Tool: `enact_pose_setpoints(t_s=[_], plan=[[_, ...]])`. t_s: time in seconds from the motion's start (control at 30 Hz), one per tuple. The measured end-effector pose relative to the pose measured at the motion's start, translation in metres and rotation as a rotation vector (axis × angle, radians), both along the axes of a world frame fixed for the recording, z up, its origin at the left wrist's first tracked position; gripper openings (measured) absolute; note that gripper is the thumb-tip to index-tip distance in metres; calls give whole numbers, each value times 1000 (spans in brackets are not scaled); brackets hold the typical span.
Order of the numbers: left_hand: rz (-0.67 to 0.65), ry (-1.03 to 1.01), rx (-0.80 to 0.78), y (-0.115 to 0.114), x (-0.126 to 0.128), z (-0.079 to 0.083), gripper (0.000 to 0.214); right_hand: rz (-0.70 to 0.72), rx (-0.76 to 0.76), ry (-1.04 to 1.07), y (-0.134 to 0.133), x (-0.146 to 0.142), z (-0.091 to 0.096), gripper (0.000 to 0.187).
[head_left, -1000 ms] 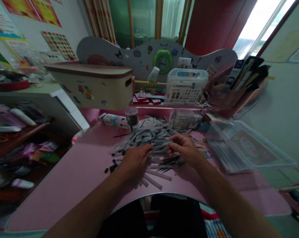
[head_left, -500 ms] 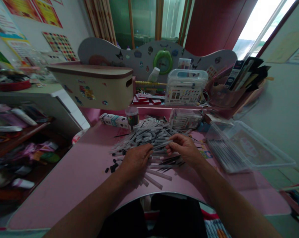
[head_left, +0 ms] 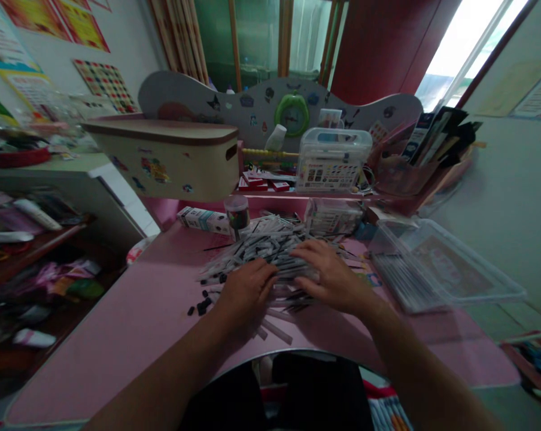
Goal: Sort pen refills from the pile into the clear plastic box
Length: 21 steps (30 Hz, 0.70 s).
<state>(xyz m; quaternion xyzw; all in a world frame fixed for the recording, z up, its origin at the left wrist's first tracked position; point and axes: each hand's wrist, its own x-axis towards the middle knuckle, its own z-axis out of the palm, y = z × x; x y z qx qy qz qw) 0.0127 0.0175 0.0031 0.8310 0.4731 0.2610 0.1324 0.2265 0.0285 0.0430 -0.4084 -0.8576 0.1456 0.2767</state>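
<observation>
A heap of grey pens (head_left: 266,245) lies in the middle of the pink desk (head_left: 131,323). My left hand (head_left: 246,290) rests palm down on the near edge of the heap, fingers curled over a few pens. My right hand (head_left: 328,272) lies flat over the heap's right side with fingers stretched out towards the pens. Loose pen tubes (head_left: 277,329) and several small black caps (head_left: 203,305) lie just in front of and left of my left hand.
A clear plastic box with open lid (head_left: 432,269) holding pens sits at the right. Behind the heap stand a small jar (head_left: 237,211), a carton (head_left: 204,219), a clear case (head_left: 334,157) and a cream wooden box (head_left: 167,155). Cluttered shelves (head_left: 32,239) fill the left.
My right hand has let go of the pen it pinched and dropped flat onto the heap, reaching forward. The left hand has barely moved.
</observation>
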Motion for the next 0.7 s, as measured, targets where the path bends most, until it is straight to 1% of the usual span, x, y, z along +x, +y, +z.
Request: enact_pose_setpoints(t_s=[0.1, 0.17, 0.23, 0.33, 0.4, 0.5, 0.57, 0.6, 0.63, 0.7], plan=[[-69, -6, 34, -2, 1, -3, 20, -23, 128, -271, -12, -15, 5, 11], [-121, -11, 40, -2, 1, -5, 21, -54, 168, -357, -17, -21, 3, 11], [-152, -8, 28, -3, 2, -6, 21, -59, 169, -404, -19, -24, 1, 12], [-186, -50, 0, -3, 2, -5, 21, -48, 113, -453, -19, -19, 3, 10], [-166, -139, 42, -3, 1, -3, 22, -54, 58, -444, -18, -9, 12, 10], [-10, -320, 152, -2, -3, 0, 40, -65, -47, -320, -10, 20, 40, 11], [81, -432, 176, 0, -6, 2, 41, -95, -137, -177, -1, 51, 66, 8], [108, -480, 168, 0, -7, 2, 39, -143, -195, -112, 5, 68, 78, 6], [125, -523, 150, 1, -7, 2, 37, -222, -251, -42, 11, 87, 89, 6], [144, -585, 91, 2, -8, 2, 35, -410, -383, 62, 21, 125, 107, 8]])
